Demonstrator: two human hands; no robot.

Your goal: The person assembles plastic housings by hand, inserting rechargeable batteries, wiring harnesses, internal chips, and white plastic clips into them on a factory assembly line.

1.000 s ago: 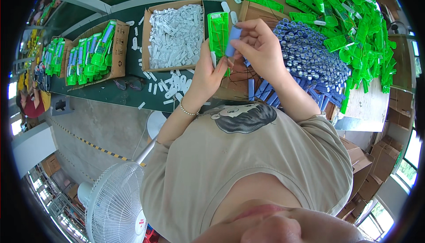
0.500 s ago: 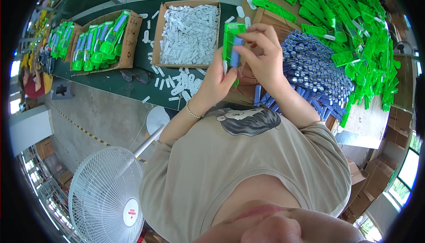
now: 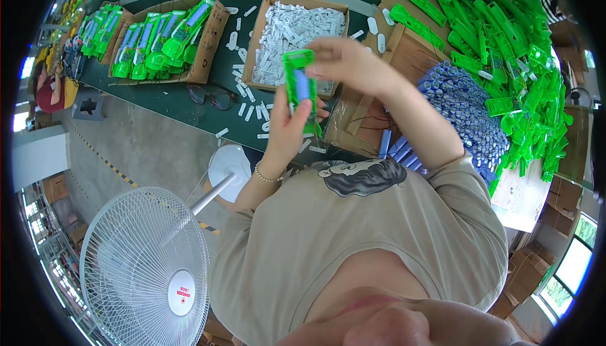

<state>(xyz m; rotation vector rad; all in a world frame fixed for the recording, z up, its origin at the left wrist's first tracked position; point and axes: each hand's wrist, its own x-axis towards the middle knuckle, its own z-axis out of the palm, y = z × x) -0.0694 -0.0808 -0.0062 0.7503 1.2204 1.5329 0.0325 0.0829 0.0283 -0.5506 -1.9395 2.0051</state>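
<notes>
My left hand (image 3: 291,125) grips a green plastic casing (image 3: 290,75), with the thumb on its front and fingers behind it. A blue cylindrical battery (image 3: 303,86) lies inside the casing. My right hand (image 3: 346,62), smeared by motion, is at the casing's upper right, in front of the box of small white parts; its fingertips are too blurred to show whether they hold or touch anything. Behind both hands stands that shallow cardboard box (image 3: 346,21), filled with white plastic pieces (image 3: 297,27).
Filled green casings (image 3: 180,34) stand in a cardboard box (image 3: 208,46) at left. Glasses (image 3: 211,97) and loose white pieces (image 3: 249,112) lie on the green table. Blue batteries (image 3: 464,106) and green casings (image 3: 492,30) are heaped at right. A fan (image 3: 145,264) stands lower left.
The casing has moved left and slightly down in my left hand. My right hand has come off the battery and moved left, now blurred. The whole view has shifted a little.
</notes>
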